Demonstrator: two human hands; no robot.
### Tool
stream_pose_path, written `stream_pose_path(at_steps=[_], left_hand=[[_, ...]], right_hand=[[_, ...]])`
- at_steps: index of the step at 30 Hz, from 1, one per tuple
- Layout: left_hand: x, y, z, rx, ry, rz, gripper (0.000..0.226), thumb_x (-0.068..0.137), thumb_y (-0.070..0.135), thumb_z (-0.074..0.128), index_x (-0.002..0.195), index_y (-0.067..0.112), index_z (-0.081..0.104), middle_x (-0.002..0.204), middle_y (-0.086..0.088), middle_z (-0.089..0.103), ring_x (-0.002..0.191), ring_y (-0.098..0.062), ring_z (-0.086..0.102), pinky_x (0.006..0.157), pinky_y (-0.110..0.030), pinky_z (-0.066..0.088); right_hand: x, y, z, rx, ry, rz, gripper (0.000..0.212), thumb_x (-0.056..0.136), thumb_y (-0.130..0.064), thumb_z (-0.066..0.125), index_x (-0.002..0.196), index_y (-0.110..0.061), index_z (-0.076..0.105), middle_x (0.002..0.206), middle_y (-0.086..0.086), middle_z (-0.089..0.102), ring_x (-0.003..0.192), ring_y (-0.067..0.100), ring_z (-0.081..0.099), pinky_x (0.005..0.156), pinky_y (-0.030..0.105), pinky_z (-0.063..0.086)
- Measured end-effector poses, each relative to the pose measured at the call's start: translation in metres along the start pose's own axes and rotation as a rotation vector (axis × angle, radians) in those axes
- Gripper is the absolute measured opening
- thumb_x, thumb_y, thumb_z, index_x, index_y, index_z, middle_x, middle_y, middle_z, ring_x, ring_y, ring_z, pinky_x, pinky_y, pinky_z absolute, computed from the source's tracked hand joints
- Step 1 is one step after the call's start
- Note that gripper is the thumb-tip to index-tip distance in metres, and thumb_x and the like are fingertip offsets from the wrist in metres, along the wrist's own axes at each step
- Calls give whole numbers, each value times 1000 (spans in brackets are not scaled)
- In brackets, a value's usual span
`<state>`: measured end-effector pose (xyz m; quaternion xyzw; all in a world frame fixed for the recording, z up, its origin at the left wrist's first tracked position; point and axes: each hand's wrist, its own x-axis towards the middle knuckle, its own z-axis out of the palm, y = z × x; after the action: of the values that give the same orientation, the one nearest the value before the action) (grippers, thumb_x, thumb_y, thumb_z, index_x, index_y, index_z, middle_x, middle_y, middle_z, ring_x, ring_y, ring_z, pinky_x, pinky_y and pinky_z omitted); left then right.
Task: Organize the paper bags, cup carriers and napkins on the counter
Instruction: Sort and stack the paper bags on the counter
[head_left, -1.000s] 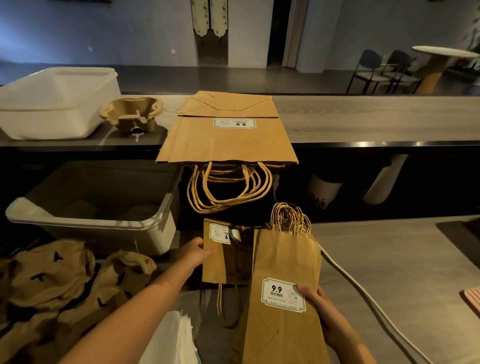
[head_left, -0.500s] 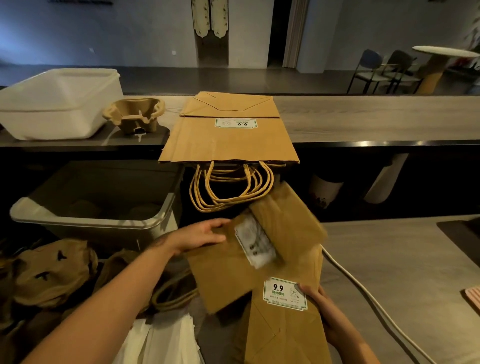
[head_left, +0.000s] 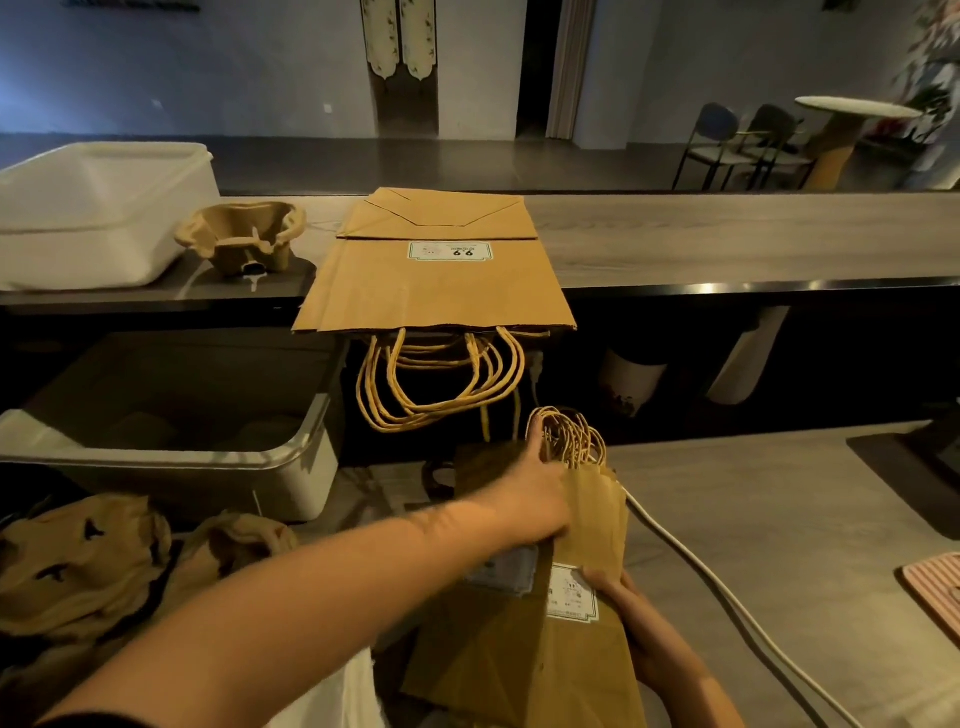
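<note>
Nearest us, our right hand (head_left: 636, 618) grips the edge of the small paper bags (head_left: 519, 654) on the lower desk (head_left: 753, 519). Our left hand (head_left: 530, 488) lies outstretched on them. Farther off, large paper bags (head_left: 441, 291) overhang the upper desk (head_left: 727, 244) beside a cup carrier (head_left: 244, 236).

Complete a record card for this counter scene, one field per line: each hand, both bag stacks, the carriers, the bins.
Left hand: lies on the small bag stack just below its handles; grip unclear
Right hand: grips that stack's right edge
Large bag stack: flat on the upper counter, handles hanging over the edge
Cup carrier: upright on the upper counter, beside the white bin
Crumpled carriers: heaped at lower left
Lower bin: below the upper counter
</note>
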<state>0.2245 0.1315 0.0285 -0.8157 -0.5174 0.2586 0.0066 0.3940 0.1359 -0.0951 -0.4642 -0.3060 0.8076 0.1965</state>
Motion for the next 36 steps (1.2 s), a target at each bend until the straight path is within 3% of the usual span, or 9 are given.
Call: stream_pose_path(at_steps=[4,11,14,17,19,21,25,32,36], left_hand=[[17,22,9,-54,107,92,27,91,15,53,118,22,54,115,2,59,123,-22,41,105,-72,-2],[32,37,30,-28,469,160,34,86,24,61,119,31,57,132,4,51,136,-21,30,107,-69,-3],[27,27,60,-282,733,-31,38,83,36,58,121,37,53,140,4,40,138,-19,26,109,-64,14],[5,15,89,-908,898,-469,42,79,48,46,119,45,36,141,8,22,132,-13,19,106,-44,27],[-12,9,97,-1401,776,-668,53,80,52,54,122,48,23,144,2,17,134,-18,20,106,-43,31],[-22,12,100,-1836,423,-732,73,85,43,61,139,38,11,151,-6,18,138,-29,23,109,-44,27],[-26,29,108,-1924,-27,-706,108,81,48,64,147,21,-18,154,-8,22,140,-28,23,115,-43,19],[-4,42,91,-1924,-14,-807,98,89,54,50,146,16,-20,154,-8,21,139,-29,26,109,-39,28],[0,34,90,-1971,-22,-847,94,85,54,56,150,11,4,146,-11,36,130,-28,40,99,-35,40]], right_hand=[[2,2,-3,64,-14,-55,71,70,-18,69,136,-16,42,118,17,64,107,37,62,94,51,47],[1,6,-3,-31,28,-151,37,97,-13,42,134,-10,44,119,10,60,91,9,64,65,21,53],[2,5,-4,-13,-12,-102,54,82,-30,59,134,-20,46,117,9,66,102,25,66,80,39,53],[2,5,-5,29,-18,-110,58,79,-32,59,134,-20,46,118,10,66,106,29,65,86,45,51],[2,6,-3,29,-14,-121,59,80,-33,58,135,-19,45,118,11,66,106,30,64,88,46,50],[2,6,-2,40,-12,-99,62,78,-36,59,136,-18,45,120,13,65,107,31,64,89,47,50],[-3,5,-4,169,-44,-21,61,83,-56,47,131,-17,51,122,18,63,109,37,61,94,50,46],[-6,-10,8,-193,25,-28,97,61,-29,83,141,-25,28,123,15,59,103,32,64,87,46,53],[-5,-10,16,-153,73,-44,77,72,-16,76,136,-24,34,116,17,62,96,34,66,75,42,57]])
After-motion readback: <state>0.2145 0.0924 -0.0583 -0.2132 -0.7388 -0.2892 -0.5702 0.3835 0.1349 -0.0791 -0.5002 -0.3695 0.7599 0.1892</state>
